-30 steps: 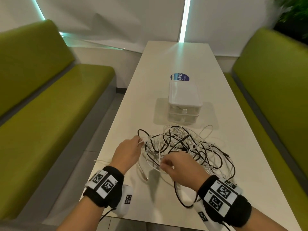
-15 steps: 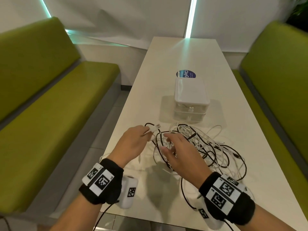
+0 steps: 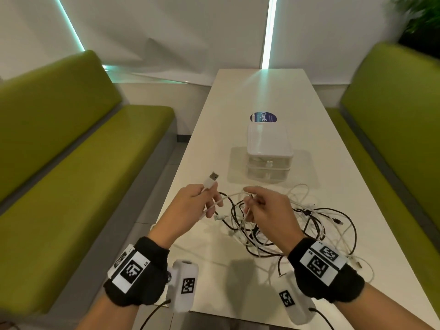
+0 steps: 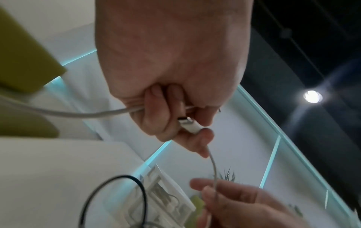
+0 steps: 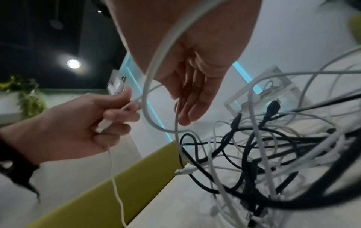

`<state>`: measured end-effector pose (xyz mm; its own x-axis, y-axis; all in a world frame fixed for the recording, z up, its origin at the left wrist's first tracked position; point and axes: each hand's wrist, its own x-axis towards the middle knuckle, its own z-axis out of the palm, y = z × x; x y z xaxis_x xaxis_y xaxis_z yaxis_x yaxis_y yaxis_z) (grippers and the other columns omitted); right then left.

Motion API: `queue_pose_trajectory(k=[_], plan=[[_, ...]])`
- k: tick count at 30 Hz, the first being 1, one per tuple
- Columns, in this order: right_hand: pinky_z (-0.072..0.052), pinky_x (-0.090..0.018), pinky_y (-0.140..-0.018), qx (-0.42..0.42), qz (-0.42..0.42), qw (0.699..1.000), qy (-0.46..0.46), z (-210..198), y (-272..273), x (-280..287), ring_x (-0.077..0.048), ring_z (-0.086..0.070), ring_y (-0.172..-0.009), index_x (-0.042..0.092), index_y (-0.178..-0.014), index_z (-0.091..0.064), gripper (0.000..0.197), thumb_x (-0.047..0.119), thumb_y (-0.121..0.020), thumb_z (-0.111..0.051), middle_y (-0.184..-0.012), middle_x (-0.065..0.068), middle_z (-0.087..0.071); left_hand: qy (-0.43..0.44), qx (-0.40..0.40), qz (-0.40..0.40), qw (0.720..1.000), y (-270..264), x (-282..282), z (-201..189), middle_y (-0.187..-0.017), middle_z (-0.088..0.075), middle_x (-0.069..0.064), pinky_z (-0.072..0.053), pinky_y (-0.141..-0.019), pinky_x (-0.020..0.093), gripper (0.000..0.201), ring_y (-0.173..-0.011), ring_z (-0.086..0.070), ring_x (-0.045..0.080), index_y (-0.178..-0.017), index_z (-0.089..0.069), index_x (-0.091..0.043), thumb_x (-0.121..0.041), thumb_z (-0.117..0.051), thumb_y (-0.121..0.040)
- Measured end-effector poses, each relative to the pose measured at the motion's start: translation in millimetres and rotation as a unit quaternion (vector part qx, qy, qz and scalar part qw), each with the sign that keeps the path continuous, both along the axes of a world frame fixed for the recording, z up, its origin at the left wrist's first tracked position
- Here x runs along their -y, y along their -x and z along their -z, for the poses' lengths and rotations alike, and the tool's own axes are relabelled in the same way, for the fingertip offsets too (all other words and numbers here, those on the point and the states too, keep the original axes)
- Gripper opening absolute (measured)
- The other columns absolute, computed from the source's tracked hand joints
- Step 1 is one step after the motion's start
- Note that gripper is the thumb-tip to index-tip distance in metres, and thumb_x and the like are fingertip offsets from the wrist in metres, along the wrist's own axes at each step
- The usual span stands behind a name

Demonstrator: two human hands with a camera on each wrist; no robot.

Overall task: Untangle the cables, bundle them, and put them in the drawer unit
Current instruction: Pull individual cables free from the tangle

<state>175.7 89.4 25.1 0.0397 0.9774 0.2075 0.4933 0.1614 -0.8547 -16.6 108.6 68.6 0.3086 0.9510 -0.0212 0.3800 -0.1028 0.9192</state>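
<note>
A tangle of black and white cables (image 3: pixel 307 225) lies on the white table (image 3: pixel 266 91) in front of the white drawer unit (image 3: pixel 269 148), whose drawers are closed. My left hand (image 3: pixel 209 198) is raised left of the tangle and grips a white cable (image 3: pixel 228 196) just below its USB plug (image 3: pixel 213 177), which points up. In the left wrist view the fingers (image 4: pixel 156 117) curl round this cable (image 4: pixel 213 166). My right hand (image 3: pixel 250 201) pinches the same white cable a short way along, above the tangle (image 5: pixel 273 154). The cable's far part runs into the pile.
A round blue sticker (image 3: pixel 263 117) lies on the table behind the drawer unit. Green benches (image 3: pixel 83 163) run along both long sides of the table. The table's left edge is just below my left hand. A plant (image 3: pixel 419 17) stands at the far right.
My left hand has lifted the white USB plug up and away from the pile. My right hand moved up from the tangle and took hold of the same cable.
</note>
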Motion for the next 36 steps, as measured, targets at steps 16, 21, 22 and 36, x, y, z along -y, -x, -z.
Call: queue_pose_trajectory(k=[16, 21, 22, 36], plan=[[-0.030, -0.021, -0.055, 0.141, -0.117, 0.981, 0.063, 0.6, 3.9, 8.1, -0.004, -0.040, -0.053, 0.019, -0.084, -0.064, 0.031, 0.028, -0.101, -0.040, -0.057, 0.012, -0.045, -0.085, 0.132, 0.138, 0.978, -30.8, -11.6, 19.1, -0.070, -0.029, 0.015, -0.029, -0.061, 0.015, 0.055, -0.061, -0.032, 0.010, -0.103, -0.075, -0.029, -0.065, -0.073, -0.062], [-0.047, -0.034, -0.071, 0.191, -0.162, 0.968, 0.037, 4.8, 4.3, 8.9, -0.017, -0.062, -0.086, 0.016, -0.093, -0.068, 0.030, 0.023, -0.089, -0.039, -0.097, -0.001, -0.069, -0.111, 0.021, 0.133, 0.985, -38.2, -7.0, 25.8, -0.076, -0.038, -0.014, -0.031, -0.058, 0.014, 0.043, -0.061, -0.036, 0.002, -0.088, -0.076, -0.018, -0.033, -0.091, -0.051], [-0.047, -0.035, -0.067, 0.214, -0.164, 0.963, 0.013, 6.5, 6.8, 10.2, -0.023, -0.062, -0.083, 0.014, -0.097, -0.067, 0.036, 0.026, -0.086, -0.034, -0.098, -0.004, -0.069, -0.119, 0.013, 0.109, 0.987, -40.5, -7.0, 24.6, -0.076, -0.040, -0.015, -0.031, -0.057, 0.015, 0.027, -0.060, -0.035, 0.003, -0.075, -0.071, -0.027, -0.028, -0.090, -0.056], [-0.050, -0.042, -0.062, 0.295, -0.163, 0.940, -0.050, 15.8, 11.6, 10.3, -0.029, -0.059, -0.066, 0.018, -0.101, -0.059, 0.042, 0.045, -0.097, -0.027, -0.076, -0.009, -0.066, -0.116, 0.037, -0.015, 0.992, -51.6, -1.0, 24.7, -0.045, -0.038, -0.002, -0.029, -0.055, 0.016, 0.039, -0.045, -0.040, 0.000, -0.068, -0.071, -0.017, -0.042, -0.052, -0.091]])
